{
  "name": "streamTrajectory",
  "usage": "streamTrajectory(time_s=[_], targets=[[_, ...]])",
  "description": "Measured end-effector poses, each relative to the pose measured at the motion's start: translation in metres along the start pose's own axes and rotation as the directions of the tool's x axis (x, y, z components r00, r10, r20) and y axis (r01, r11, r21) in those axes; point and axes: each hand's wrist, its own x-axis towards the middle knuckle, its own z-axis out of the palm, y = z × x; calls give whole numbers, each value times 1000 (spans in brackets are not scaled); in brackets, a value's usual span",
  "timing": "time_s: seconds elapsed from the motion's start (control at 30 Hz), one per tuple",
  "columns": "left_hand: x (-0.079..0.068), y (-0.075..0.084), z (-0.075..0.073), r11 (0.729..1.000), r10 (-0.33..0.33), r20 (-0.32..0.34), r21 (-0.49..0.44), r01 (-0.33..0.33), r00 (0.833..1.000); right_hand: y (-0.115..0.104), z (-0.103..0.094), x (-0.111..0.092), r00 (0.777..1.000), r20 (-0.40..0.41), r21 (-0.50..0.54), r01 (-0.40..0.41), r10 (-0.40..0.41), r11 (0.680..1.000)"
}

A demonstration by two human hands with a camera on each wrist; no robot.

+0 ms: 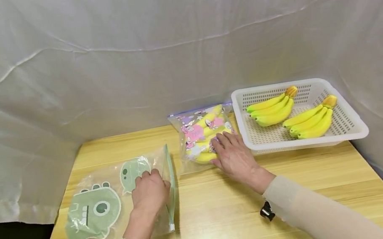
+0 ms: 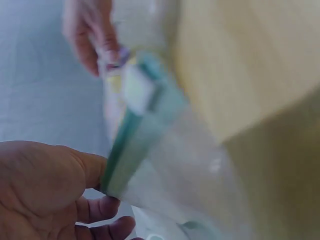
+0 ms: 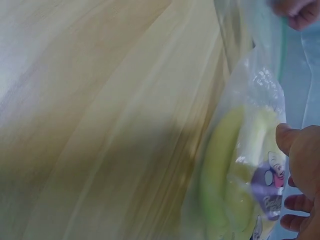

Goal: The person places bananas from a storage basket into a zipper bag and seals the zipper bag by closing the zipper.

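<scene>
A clear zip bag with green monster prints lies flat at the left. My left hand pinches it near its green zip edge, thumb against curled fingers in the left wrist view; a white slider sits on that edge. Farther back, a second zip bag with pink and purple cartoon prints holds yellow bananas and has a purple zip along its far edge. My right hand rests on its near right side, with fingers relaxed over the plastic.
A white perforated basket stands right of the banana bag, close beside it. Inside are two banana bunches, one toward the back left and one toward the front right. Grey cloth hangs behind the wooden table.
</scene>
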Motion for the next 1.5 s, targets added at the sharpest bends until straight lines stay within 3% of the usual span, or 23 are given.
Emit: streamTrajectory(time_s=[0.1, 0.23, 0.3, 0.4, 0.47, 0.57, 0.63, 0.67, 0.73, 0.8, 0.87, 0.93, 0.97, 1.0, 1.03, 1.1, 1.17, 1.23, 1.27, 1.33, 1.43, 1.5], targets=[[-1, 5, -15, 999, 15, -63, -40, -18, 998, -6, -6, 1, 999, -39, 30, 12, -10, 999], [-2, 17, -28, 995, 52, -126, -81, -63, 991, -23, -21, 3, 997, -77, 240, 0, 19, 971], [-3, 25, -32, 990, 82, -151, -101, -98, 985, -33, -30, 6, 996, -64, 398, -33, 63, 917], [-5, 38, -37, 978, 122, -190, -146, -151, 974, -46, -45, 11, 989, -9, 575, -115, 147, 810], [-7, 47, -42, 965, 144, -214, -186, -185, 966, -53, -54, 14, 981, 39, 646, -171, 191, 744], [-12, 59, -53, 943, 167, -280, -233, -236, 945, -58, -65, 18, 966, 99, 686, -239, 238, 687], [-16, 67, -62, 933, 188, -364, -223, -281, 912, -60, -70, 18, 961, 131, 684, -267, 245, 679], [-19, 70, -67, 931, 197, -416, -205, -303, 888, -60, -71, 18, 959, 145, 675, -275, 242, 685], [-24, 78, -77, 925, 218, -528, -157, -347, 821, -59, -71, 18, 960, 177, 649, -280, 218, 708], [-30, 84, -85, 917, 240, -628, -105, -386, 740, -58, -70, 18, 960, 218, 623, -276, 176, 732], [-36, 90, -90, 906, 258, -691, -69, -417, 676, -56, -67, 17, 958, 257, 604, -260, 125, 753], [-39, 93, -94, 903, 270, -711, -46, -426, 649, -52, -64, 16, 954, 287, 606, -248, 83, 756], [-40, 94, -96, 907, 272, -705, -39, -420, 654, -49, -64, 15, 951, 299, 614, -250, 73, 749], [-41, 93, -97, 914, 272, -689, -34, -405, 671, -46, -64, 15, 949, 305, 621, -258, 75, 740], [-41, 91, -99, 923, 261, -660, -43, -382, 705, -42, -65, 14, 949, 305, 631, -267, 84, 729], [-40, 85, -103, 949, 214, -572, -72, -308, 792, -33, -71, 11, 951, 288, 668, -282, 109, 689], [-40, 78, -109, 968, 163, -469, -93, -232, 868, -25, -84, 10, 955, 266, 697, -287, 135, 657], [-40, 73, -117, 980, 114, -377, -109, -166, 919, -21, -100, 9, 964, 233, 717, -261, 131, 646], [-41, 71, -121, 983, 101, -347, -110, -148, 932, -20, -109, 9, 970, 214, 728, -239, 118, 643], [-42, 72, -129, 983, 109, -314, -105, -148, 943, -22, -126, 10, 979, 186, 730, -197, 87, 655], [-45, 76, -143, 980, 136, -295, -100, -172, 946, -28, -144, 14, 986, 159, 731, -148, 44, 666], [-46, 76, -154, 979, 142, -290, -101, -177, 947, -28, -152, 16, 984, 170, 727, -158, 49, 668]])
